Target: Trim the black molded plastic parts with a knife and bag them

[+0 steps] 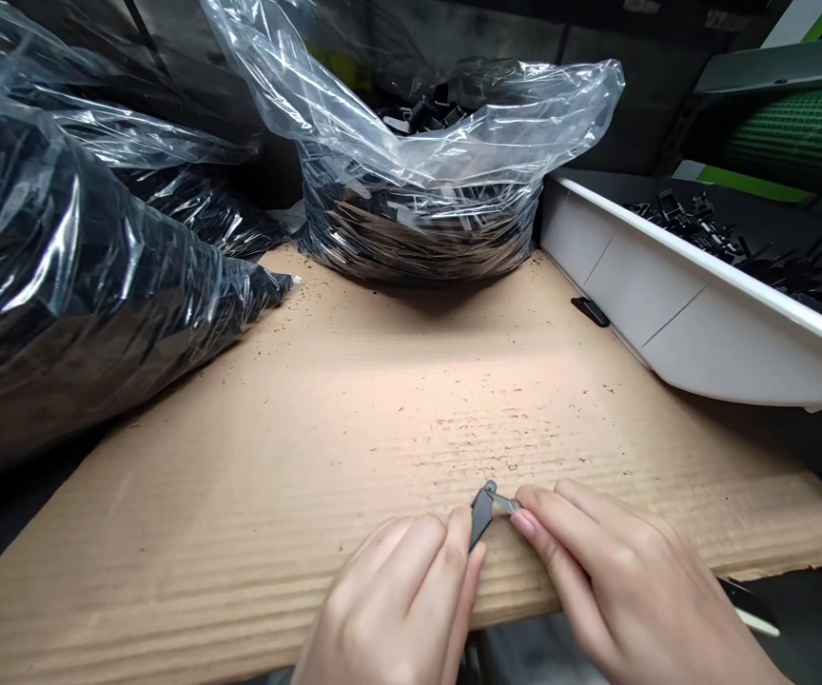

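Observation:
Near the front edge of a cardboard sheet (254, 495), my left hand (403, 599) is closed around a small black plastic part (482, 514), whose upper end sticks out past the fingers. From the right, my right hand (625, 571) pinches a small pointed metal blade (505, 502) between thumb and fingertips. The blade's tip meets the part close to its top end. Most of the blade's rear is hidden in my right fingers, and the lower end of the part in my left hand.
A clear plastic bag (425, 219) full of dark parts stands at the back. More filled bags (97, 276) lie at the left. A white tray (668, 295) with black parts (739, 238) is at the right, one loose black piece (589, 311) beside it. Dark shavings (489, 428) dot the cardboard.

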The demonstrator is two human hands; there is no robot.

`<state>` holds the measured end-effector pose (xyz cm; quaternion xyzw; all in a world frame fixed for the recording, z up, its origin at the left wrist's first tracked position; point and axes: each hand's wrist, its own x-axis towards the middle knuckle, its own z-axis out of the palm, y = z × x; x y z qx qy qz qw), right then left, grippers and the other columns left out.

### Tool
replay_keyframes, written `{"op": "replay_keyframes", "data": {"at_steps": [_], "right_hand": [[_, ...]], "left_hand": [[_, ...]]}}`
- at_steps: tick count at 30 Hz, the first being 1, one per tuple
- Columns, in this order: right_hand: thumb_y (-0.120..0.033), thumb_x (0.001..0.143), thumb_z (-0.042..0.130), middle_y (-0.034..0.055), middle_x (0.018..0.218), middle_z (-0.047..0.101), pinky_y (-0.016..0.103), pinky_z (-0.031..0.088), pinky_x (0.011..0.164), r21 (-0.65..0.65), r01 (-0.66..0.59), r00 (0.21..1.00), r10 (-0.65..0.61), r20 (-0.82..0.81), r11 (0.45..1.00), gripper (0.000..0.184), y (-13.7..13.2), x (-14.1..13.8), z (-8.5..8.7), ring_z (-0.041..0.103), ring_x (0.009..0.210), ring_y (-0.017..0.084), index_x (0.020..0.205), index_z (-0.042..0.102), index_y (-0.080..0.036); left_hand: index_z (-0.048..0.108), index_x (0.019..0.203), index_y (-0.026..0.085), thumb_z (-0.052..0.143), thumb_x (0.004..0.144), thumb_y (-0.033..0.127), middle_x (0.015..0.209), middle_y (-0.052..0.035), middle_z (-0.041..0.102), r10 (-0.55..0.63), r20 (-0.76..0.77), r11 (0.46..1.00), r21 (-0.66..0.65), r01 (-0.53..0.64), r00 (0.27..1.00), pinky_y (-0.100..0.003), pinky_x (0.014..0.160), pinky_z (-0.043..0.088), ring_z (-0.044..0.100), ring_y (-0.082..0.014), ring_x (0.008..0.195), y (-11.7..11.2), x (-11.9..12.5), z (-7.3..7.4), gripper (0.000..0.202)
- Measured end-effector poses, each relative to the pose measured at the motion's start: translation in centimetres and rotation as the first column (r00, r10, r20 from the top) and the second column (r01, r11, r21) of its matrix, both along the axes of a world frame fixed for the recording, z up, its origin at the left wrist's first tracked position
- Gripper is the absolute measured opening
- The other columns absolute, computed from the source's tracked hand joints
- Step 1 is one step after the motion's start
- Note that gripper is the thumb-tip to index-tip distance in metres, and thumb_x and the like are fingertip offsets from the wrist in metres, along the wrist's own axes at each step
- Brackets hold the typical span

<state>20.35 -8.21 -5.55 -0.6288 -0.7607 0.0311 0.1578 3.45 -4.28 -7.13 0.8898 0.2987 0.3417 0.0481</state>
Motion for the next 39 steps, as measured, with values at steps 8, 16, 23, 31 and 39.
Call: {"op": "replay_keyframes", "data": {"at_steps": [8,16,23,31,39], "right_hand": [[-0.03,0.089,0.031,-0.0017,0.06,0.057,0.026,0.033,0.046,-0.009,0.198,0.98,-0.198,0.006,0.98,0.029,1.4,0.0,0.0,0.057,0.051,0.016,0.07,0.052,-0.023],[-0.037,0.087,0.038,0.0013,0.093,0.063,0.029,0.046,0.076,-0.222,0.099,0.924,-0.173,-0.342,0.97,0.022,0.8,1.3,1.4,0.058,0.091,0.016,0.092,0.058,-0.026],[-0.035,0.084,0.044,-0.0025,0.071,0.061,0.021,0.041,0.059,-0.462,-0.155,0.708,-0.228,-0.668,0.873,0.021,1.9,-0.3,2.8,0.057,0.068,0.01,0.074,0.056,-0.021],[-0.037,0.086,0.044,-0.0072,0.045,0.046,0.016,0.029,0.045,-0.523,-0.344,0.293,-0.44,-0.849,0.78,0.027,1.5,0.1,2.9,0.033,0.04,0.002,0.073,0.052,-0.015],[-0.038,0.077,0.055,-0.0021,0.058,0.061,0.014,0.03,0.038,-0.522,-0.236,0.316,-0.443,-0.839,0.82,0.022,0.9,-0.4,2.2,0.037,0.038,0.002,0.082,0.053,-0.017]], "left_hand": [[0.059,0.089,0.009,0.038,0.086,0.009,0.062,-0.0047,0.06,-0.026,-0.003,1.0,0.015,0.026,1.0,-0.026,0.051,0.05,0.058,-0.0151,0.054,-0.1,-0.3,-0.1,0.022],[0.058,0.09,0.011,0.041,0.086,0.01,0.074,-0.0061,0.063,-0.016,0.036,0.999,-0.041,0.017,0.999,-0.027,0.058,0.049,0.059,-0.0171,0.065,-0.2,-0.3,-0.2,0.018],[0.056,0.106,0.016,0.046,0.085,0.008,0.074,-0.0023,0.058,-0.084,0.22,0.952,-0.271,0.144,0.972,-0.021,0.059,0.046,0.057,-0.0132,0.066,-0.4,-1.0,0.5,0.024],[0.064,0.083,0.023,0.045,0.085,0.017,0.063,0.0031,0.05,0.105,0.257,0.714,-0.692,0.106,0.961,-0.019,0.054,0.04,0.053,-0.0112,0.058,0.3,-0.4,2.2,0.019],[0.06,0.07,0.017,0.046,0.084,0.018,0.061,0.0017,0.047,0.126,0.254,0.701,-0.707,0.095,0.959,-0.02,0.052,0.037,0.05,-0.0125,0.057,0.2,-0.3,2.2,0.02]]}}
